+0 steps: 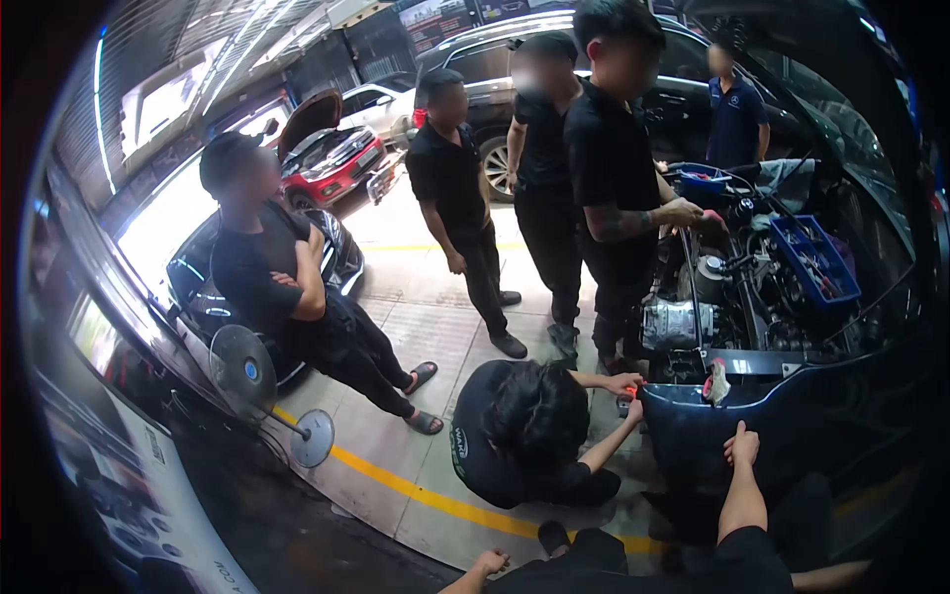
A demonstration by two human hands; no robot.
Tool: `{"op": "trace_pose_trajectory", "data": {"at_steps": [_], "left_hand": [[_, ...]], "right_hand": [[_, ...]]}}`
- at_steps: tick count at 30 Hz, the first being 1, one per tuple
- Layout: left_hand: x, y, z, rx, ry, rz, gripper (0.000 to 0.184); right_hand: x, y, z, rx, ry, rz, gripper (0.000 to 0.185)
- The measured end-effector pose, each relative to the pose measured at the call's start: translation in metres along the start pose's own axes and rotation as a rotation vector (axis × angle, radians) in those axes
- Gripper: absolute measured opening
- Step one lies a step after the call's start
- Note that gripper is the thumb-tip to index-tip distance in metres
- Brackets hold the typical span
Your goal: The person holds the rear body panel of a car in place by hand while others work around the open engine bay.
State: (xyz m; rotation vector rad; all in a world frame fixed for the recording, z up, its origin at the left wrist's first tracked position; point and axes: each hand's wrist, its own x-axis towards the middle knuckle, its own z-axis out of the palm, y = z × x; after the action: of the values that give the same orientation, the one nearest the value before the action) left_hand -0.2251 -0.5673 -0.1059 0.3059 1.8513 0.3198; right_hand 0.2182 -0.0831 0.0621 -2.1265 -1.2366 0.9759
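My left hand [490,562] is low at the bottom edge, fingers loosely curled, with nothing visible in it. Stretched forward, my right hand [742,445] is closed with its thumb up, close to the dark car fender [802,411]; whether it touches the panel I cannot tell. Nothing shows in its fingers. On the fender's top edge lies a pale and red cloth or glove [716,381]. A crouching person [524,426] has both hands at the fender's front end, on a small glowing orange-red thing [631,392].
A blue tool tray [816,259] rests over the open engine bay [712,287]. A tattooed person [618,158] reaches into the bay. Several other people stand around. A pedestal fan [242,371] is at left; a yellow line [396,482] crosses the floor.
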Motion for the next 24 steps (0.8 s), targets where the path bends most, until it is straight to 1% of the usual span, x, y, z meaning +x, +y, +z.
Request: {"op": "trace_pose_trajectory", "data": {"at_steps": [4,6,7,9,10,11,12,14,15,16,19,22,24], "left_hand": [[0.004,0.003,-0.003,-0.001,0.020,-0.008,0.034],[0.002,0.008,-0.006,0.058,-0.013,-0.013,0.036],[0.008,0.013,-0.008,0.052,-0.007,-0.003,0.036],[0.025,0.007,-0.004,0.114,-0.060,0.003,0.038],[0.029,0.001,-0.002,0.017,-0.042,0.078,0.039],[0.035,-0.008,-0.006,0.311,0.107,0.251,0.047],[0.034,-0.011,-0.001,0.432,0.375,0.468,0.046],[0.058,0.017,-0.025,0.542,0.313,0.540,0.046],[0.068,0.026,-0.032,0.582,0.286,0.561,0.046],[0.079,0.038,-0.034,0.607,0.270,0.578,0.045],[0.076,0.076,-0.044,0.632,0.265,0.587,0.045],[0.071,0.055,-0.051,0.610,0.280,0.527,0.045],[0.056,0.035,-0.043,0.558,0.295,0.468,0.045]], "right_hand": [[0.005,0.002,0.004,0.006,0.000,0.011,0.073],[0.003,0.002,0.003,0.018,0.007,0.013,0.073],[0.001,0.000,0.003,0.015,0.008,0.016,0.073],[0.007,0.004,0.006,0.012,0.004,0.001,0.073],[0.008,0.006,0.006,0.011,0.007,0.002,0.073],[0.007,0.004,0.006,0.021,0.004,0.010,0.073],[0.008,0.003,0.007,0.045,0.003,0.055,0.072],[-0.003,-0.002,0.002,0.101,0.009,0.047,0.068],[-0.005,-0.002,-0.001,0.053,0.007,0.037,0.067],[-0.014,-0.006,-0.005,0.033,0.015,0.057,0.067],[-0.018,-0.017,-0.011,0.017,0.023,0.077,0.067],[-0.024,-0.017,-0.007,0.023,0.027,0.084,0.068],[-0.025,-0.020,-0.008,0.017,0.025,0.065,0.069]]}}
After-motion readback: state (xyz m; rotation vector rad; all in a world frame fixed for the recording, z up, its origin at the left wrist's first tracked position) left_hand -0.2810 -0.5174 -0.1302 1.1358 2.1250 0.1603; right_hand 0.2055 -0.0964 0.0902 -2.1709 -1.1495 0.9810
